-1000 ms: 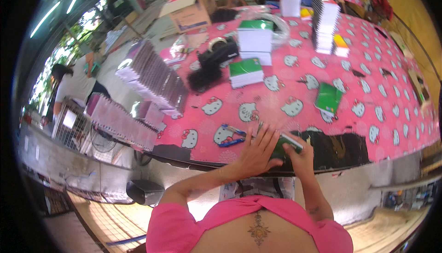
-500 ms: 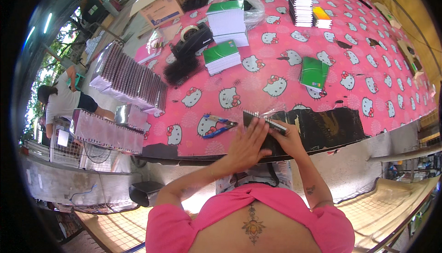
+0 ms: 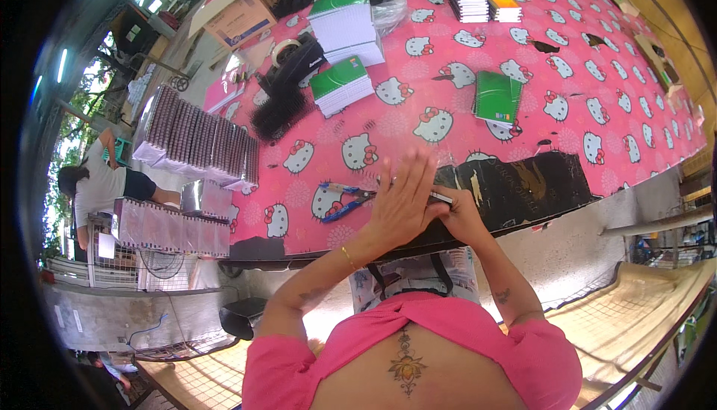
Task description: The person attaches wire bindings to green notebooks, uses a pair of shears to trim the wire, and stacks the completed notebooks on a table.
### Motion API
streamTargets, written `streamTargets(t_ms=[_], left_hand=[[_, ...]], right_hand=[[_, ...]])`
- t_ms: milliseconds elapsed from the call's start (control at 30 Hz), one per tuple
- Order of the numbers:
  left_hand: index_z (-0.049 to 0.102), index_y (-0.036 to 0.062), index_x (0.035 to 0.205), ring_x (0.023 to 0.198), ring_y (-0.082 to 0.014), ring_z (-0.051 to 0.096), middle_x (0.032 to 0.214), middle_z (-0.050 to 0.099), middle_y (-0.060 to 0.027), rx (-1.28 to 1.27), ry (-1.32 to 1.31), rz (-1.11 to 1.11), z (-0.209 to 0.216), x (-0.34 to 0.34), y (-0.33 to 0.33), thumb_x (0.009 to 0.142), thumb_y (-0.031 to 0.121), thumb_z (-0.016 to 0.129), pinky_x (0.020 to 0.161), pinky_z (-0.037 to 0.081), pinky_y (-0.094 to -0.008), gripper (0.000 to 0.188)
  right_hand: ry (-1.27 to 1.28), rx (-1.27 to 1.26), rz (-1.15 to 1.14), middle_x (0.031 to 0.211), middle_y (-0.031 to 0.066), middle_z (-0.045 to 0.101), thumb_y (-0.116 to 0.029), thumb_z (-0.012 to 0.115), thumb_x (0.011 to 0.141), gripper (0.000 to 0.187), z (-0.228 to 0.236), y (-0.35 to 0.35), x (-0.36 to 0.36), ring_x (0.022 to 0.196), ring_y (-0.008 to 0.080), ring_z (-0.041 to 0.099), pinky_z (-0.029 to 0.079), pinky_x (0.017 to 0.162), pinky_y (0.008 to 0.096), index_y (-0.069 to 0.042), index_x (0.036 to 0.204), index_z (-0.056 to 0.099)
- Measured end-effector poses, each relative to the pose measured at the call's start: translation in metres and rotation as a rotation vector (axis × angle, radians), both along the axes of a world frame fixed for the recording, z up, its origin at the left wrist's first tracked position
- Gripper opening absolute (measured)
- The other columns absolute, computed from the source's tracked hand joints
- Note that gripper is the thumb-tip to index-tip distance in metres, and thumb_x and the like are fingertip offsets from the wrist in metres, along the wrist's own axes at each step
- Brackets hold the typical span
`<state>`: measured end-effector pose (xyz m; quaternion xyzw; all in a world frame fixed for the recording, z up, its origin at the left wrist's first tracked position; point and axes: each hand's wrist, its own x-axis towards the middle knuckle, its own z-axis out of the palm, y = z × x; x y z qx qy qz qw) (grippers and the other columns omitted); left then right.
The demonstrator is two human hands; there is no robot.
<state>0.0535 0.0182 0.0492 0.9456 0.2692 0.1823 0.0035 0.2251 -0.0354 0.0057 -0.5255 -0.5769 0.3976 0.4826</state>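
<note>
The right hand (image 3: 461, 218) grips a small, dark-and-white paper notebook (image 3: 441, 198) toward six o'clock on the pink, cat-patterned bench (image 3: 403, 128); the left hand (image 3: 404, 202), flat-fingered, partly hides it. Seemingly a pressing step; the next move calls for steady right-hand support.

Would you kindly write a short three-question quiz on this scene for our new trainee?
1. Multiple choice: what colour are the handles of the tool lying to the left of the left hand? A) red B) blue C) yellow
2. True or false: the black tape dispenser is held in the left hand.
3. Open question: what does the right hand appear to hold, and what partly hides it?

Key:
1. B.
2. False; it rests on the table, apart from both hands.
3. It appears to hold a notebook, partly hidden by the left hand.
</note>
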Motion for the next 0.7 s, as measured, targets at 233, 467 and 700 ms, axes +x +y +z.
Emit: streamTargets(t_ms=[233, 467, 700], left_hand=[[0.035, -0.0037, 0.150, 0.150, -0.0364, 0.026, 0.157, 0.033, -0.0225, -0.003, -0.010, 0.047, 0.005, 0.006, 0.003, 0.096, 0.057, 0.048, 0.118, 0.011, -0.0612, 0.083], [0.051, 0.0046, 0.142, 0.139, -0.0336, 0.045, 0.144, 0.052, -0.0180, -0.036, -0.232, -0.016, -0.006, -0.010, -0.014, 0.097, 0.041, 0.059, 0.118, 0.011, -0.0597, 0.059], [0.068, 0.0149, 0.106, 0.101, -0.0172, 0.066, 0.104, 0.070, 0.0008, -0.099, -0.318, -0.137, 0.013, -0.001, 0.015, 0.088, 0.021, 0.072, 0.116, 0.022, -0.0610, 0.019]], right_hand=[[0.032, 0.063, 0.011, 0.104, 0.0222, 0.071, 0.005, 0.060, 0.083, 0.041, 0.009, 0.001, -0.006, 0.092, 0.0283, 0.073, 0.053, 0.082, 0.0326, -0.001, 0.123, 0.065], [0.064, -0.013, 0.021, 0.104, 0.0236, 0.070, -0.001, 0.067, 0.086, 0.035, 0.007, 0.000, -0.004, 0.092, 0.0324, 0.071, 0.053, 0.080, 0.0370, 0.001, 0.121, 0.065], [-0.113, 0.230, -0.013, 0.104, 0.0141, 0.073, -0.006, 0.071, 0.089, 0.028, 0.046, -0.014, 0.028, 0.092, 0.0236, 0.069, 0.052, 0.079, 0.0330, 0.000, 0.116, 0.069]])
